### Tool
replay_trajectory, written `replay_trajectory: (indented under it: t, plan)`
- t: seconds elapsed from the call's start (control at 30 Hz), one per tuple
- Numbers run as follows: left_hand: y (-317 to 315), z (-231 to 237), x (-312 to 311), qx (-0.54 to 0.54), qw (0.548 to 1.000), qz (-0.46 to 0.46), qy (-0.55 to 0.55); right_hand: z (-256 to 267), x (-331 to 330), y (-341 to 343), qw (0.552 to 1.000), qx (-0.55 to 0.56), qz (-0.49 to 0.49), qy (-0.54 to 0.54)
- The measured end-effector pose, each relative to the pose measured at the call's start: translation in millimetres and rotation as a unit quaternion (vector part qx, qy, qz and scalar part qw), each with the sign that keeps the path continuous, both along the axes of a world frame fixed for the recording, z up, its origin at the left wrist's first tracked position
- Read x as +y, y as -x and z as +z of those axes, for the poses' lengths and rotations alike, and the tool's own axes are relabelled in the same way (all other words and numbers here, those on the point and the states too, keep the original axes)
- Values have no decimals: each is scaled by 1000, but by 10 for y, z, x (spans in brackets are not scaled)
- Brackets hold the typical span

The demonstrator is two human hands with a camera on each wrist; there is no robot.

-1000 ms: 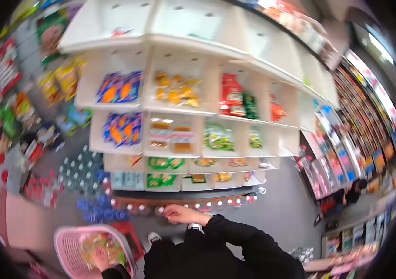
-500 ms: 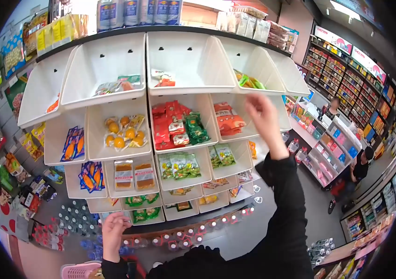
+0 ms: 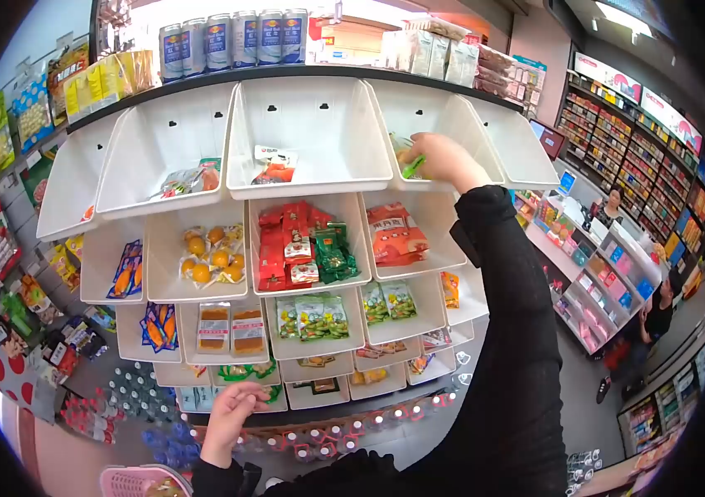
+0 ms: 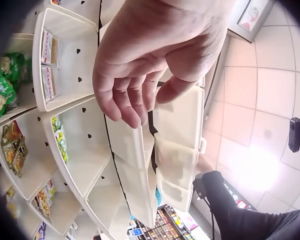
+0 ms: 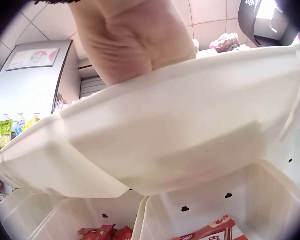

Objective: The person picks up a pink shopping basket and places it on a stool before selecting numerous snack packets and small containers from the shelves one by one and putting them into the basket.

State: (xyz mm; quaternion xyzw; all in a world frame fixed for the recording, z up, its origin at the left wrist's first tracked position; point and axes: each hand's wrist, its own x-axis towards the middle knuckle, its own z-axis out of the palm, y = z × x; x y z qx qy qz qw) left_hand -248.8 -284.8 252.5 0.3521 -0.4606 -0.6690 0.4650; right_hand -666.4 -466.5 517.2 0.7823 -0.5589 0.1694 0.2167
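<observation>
My right hand (image 3: 445, 157) reaches over the front lip into a white bin (image 3: 485, 170) in the top row, right of centre. Its fingertips are at a small green packet (image 3: 413, 166); whether they pinch it I cannot tell. From the right wrist view, the bin's front wall (image 5: 155, 130) hides the fingers, and only the heel of the hand (image 5: 140, 42) shows above the rim. My left hand (image 3: 235, 414) hangs loosely curled in front of the lower bins, holding nothing. In the left wrist view the fingers of that hand (image 4: 135, 100) droop with nothing between them.
Tiered bins hold red packets (image 3: 290, 240), orange-red bags (image 3: 396, 236), yellow-orange snacks (image 3: 212, 255) and green-white bags (image 3: 311, 317). Blue-silver cans (image 3: 245, 40) line the top shelf. Bottles (image 3: 319, 439) stand along the base; a pink basket (image 3: 125, 480) is at lower left. People are at right.
My right hand has risen from low by the bottles, past the second row, into the top bin. The left hand has left the basket's contents and come up before the lower bins.
</observation>
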Motion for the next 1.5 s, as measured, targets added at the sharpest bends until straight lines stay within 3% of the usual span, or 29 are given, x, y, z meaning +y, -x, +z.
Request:
replay_trajectory:
  t: [0.07, 0.13, 0.17, 0.23, 0.3, 0.37, 0.47, 0.57, 0.63, 0.67, 0.7, 0.77, 0.8, 0.83, 0.9, 1.03, 1.1, 1.13, 1.17, 1.27, 1.3, 1.37, 1.43, 1.5]
  plan:
    - [32, 18, 34, -9, 1000, -2, 8, 40, 18, -15, 1000, 12, -22, -16]
    - [58, -9, 54, -13, 1000, -7, 10, 132, 127, -14, 992, -45, -33, 109]
    - [74, -14, 65, -18, 1000, -15, 15, 174, 206, -13, 993, -45, -29, 106]
    - [147, 72, 69, -43, 999, -23, 22, 234, 385, 27, 963, -100, -36, 248]
    - [289, 190, 88, -41, 997, -50, 42, 258, 577, 112, 941, -104, -46, 318]
    - [458, 300, 17, -73, 989, -98, 81, 210, 920, 46, 921, -283, -19, 266]
    - [881, 598, -95, -40, 980, -169, 94, -42, 1437, -142, 902, -293, 60, 313]
    - [1392, 1058, -126, 130, 957, -251, 60, -466, 1957, -460, 902, -257, 52, 342]
    - [1657, 1275, -148, 264, 916, -302, 9, -774, 2261, -638, 925, -145, 66, 346]
    - [1753, 1344, -154, 329, 884, -331, -23, -927, 2355, -741, 922, -151, 93, 345]
    - [1825, 1336, -167, 334, 886, -321, -26, -1088, 2425, -841, 917, -158, 120, 345]
    - [1869, 1240, -210, 367, 877, -311, -15, -1366, 2574, -1006, 936, -203, 125, 260]
    - [1823, 1115, -210, 284, 910, -300, 25, -1497, 2627, -1081, 940, -242, 119, 211]
    - [1754, 1009, -190, 285, 915, -284, 21, -1605, 2671, -1167, 940, -279, 115, 159]
    - [1533, 813, -120, 237, 939, -232, 91, -1767, 2727, -1351, 934, -309, 146, 103]
    - [903, 282, 113, 213, 961, -152, 85, -2246, 2674, -1673, 904, -371, 205, -59]
    - [508, 29, 269, 208, 973, -81, 51, -2444, 2582, -2068, 848, -488, 198, -62]
    - [292, -82, 363, 215, 974, -38, 57, -2543, 2540, -2312, 791, -553, 231, -122]
    - [69, -180, 446, 220, 973, 3, 65, -2638, 2501, -2548, 777, -551, 256, -163]
    - [-651, -527, 795, 165, 979, 116, 20, -2901, 2371, -3177, 661, -590, 207, -416]
    - [-825, -646, 894, 127, 979, 158, 6, -3100, 2282, -3346, 655, -579, 218, -434]
    - [-1192, -1091, 1126, 177, 965, 193, -6, -3545, 2198, -3757, 523, -559, 204, -610]
    - [-1545, -1394, 1417, 245, 930, 266, -61, -3929, 2218, -4208, 534, -497, 221, -647]
    - [-1859, -1359, 1735, 331, 878, 326, -121, -4191, 2342, -4688, 525, -464, 247, -670]
